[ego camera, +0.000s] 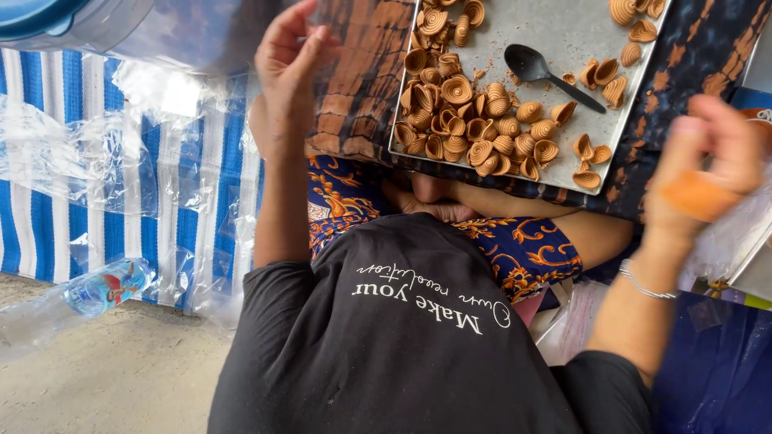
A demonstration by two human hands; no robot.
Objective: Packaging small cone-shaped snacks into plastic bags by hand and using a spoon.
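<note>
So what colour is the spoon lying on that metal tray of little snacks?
Black: the plastic spoon lies on the grey metal tray, clearest in the head view.
</note>
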